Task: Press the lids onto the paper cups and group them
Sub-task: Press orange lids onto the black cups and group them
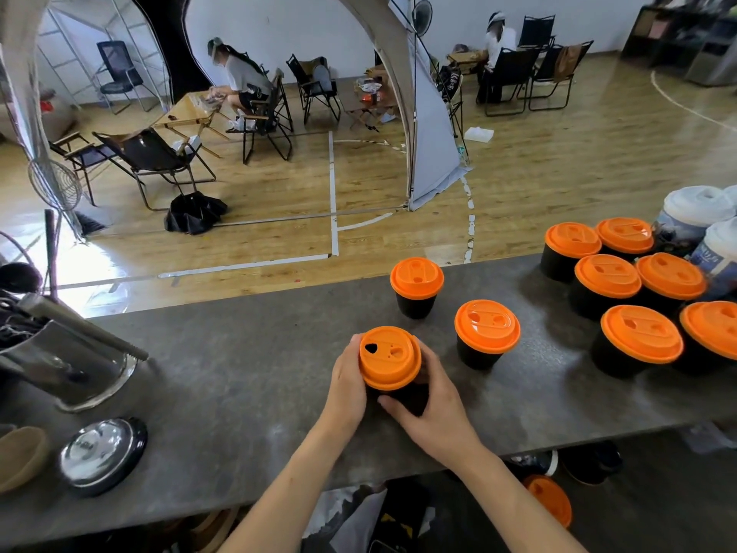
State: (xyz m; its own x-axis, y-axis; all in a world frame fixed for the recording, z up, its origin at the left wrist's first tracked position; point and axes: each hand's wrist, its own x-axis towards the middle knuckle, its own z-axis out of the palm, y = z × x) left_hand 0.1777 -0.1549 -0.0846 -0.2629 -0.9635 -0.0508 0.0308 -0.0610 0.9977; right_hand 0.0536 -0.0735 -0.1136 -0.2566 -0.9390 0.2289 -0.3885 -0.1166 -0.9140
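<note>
two hands on one black cup (412,399), mid tabletop (239,373): left hand (347,377) curled round orange lid (389,359) rim, right hand (432,411) gripping cup wall. risk: uneven press leaves lid cocked; hard squeeze crushes paper wall.

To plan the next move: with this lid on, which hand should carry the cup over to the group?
Probably right. The right hand wraps the cup on the side nearer the grouped cups; the left hand holds the lid on its far side.
</note>
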